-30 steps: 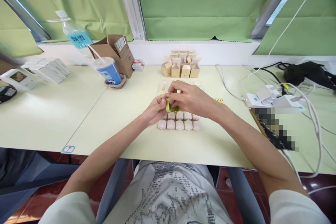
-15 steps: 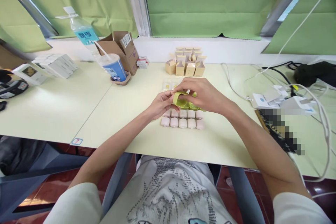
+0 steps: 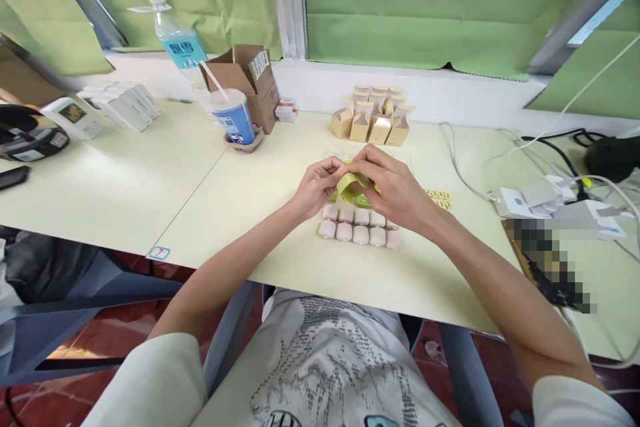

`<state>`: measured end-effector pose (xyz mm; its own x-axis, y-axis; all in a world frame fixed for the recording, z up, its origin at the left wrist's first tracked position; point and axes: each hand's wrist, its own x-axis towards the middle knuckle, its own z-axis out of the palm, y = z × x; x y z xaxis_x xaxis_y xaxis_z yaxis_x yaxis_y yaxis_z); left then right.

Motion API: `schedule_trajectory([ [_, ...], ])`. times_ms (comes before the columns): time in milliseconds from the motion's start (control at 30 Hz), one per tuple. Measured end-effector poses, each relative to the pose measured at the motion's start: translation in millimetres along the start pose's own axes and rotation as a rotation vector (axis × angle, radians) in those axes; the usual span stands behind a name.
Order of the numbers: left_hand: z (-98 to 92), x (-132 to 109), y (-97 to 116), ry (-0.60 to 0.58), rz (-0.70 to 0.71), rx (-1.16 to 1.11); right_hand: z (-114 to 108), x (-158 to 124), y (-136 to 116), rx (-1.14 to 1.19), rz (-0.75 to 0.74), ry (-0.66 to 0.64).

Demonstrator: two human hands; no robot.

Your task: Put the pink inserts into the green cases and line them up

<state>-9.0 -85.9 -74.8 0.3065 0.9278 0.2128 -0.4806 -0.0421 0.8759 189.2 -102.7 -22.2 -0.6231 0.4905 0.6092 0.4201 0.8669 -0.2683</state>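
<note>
A hollow yellow-green plastic shell [image 3: 349, 185] is held above the table, its opening facing me. My left hand [image 3: 316, 189] pinches its left edge between thumb and fingers. On the other side my right hand [image 3: 393, 185] grips it, with the fingers bent over the top and partly hiding it. More green pieces [image 3: 363, 201] show just behind and below the shell, mostly covered by the hands. Nearer to me stand two rows of rounded pale pink and white pieces [image 3: 361, 235]. Small yellow parts [image 3: 439, 199] lie right of my right hand.
Small open cardboard boxes [image 3: 370, 124] stand behind the hands. Further left are a blue cup [image 3: 235, 121], a water bottle [image 3: 183, 47], a brown carton [image 3: 263, 90] and white boxes [image 3: 123, 107]. Cables and a power strip [image 3: 520, 203] occupy the right side.
The view has shifted, so the table things appear further right. Both hands still hold the green shell, which has turned slightly. The small yellow parts beside the right hand now show.
</note>
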Motion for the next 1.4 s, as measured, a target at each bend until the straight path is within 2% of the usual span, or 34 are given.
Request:
schedule_trajectory([
  [200, -8.0, 2, -2, -0.021, 0.057, 0.11, 2, 1, 5, 0.079, 0.035, -0.005],
  [300, -12.5, 4, -1, -0.03, 0.128, 0.235, -5, 1, 8, 0.167, 0.154, -0.088],
  [400, -14.9, 6, -1, 0.019, 0.195, 0.34, -14, 2, 12, 0.27, 0.246, -0.197],
  [533, -15.2, 7, -4, -0.003, 0.2, 0.441, -25, 3, 15, 0.301, 0.268, -0.324],
  [600, -18.0, 8, -6, -0.021, 0.216, 0.525, -27, 4, 17, 0.25, 0.269, -0.33],
  [733, -32.2, 11, -2, 0.031, 0.377, 0.9, -30, 6, 26, 0.165, 0.345, -0.151],
  [833, -40.7, 15, 5, -0.004, 0.417, 1.257, -36, 5, 38, 0.178, 0.436, -0.013],
  [933, -36.1, 24, 8, -0.153, 0.372, 1.542, -46, 2, 48, 0.231, 0.478, 0.101],
  [1100, -9.8, 44, -2, -0.438, 0.279, 1.921, -57, 0, 48, 0.124, 0.429, 0.247],
  [1233, -3.4, 51, 2, -0.517, 0.314, 1.961, -58, 1, 45, 0.072, 0.433, 0.302],
  [1400, -11.4, 54, 15, -0.49, 0.486, 1.897, -56, 1, 50, 0.117, 0.451, 0.307],
])
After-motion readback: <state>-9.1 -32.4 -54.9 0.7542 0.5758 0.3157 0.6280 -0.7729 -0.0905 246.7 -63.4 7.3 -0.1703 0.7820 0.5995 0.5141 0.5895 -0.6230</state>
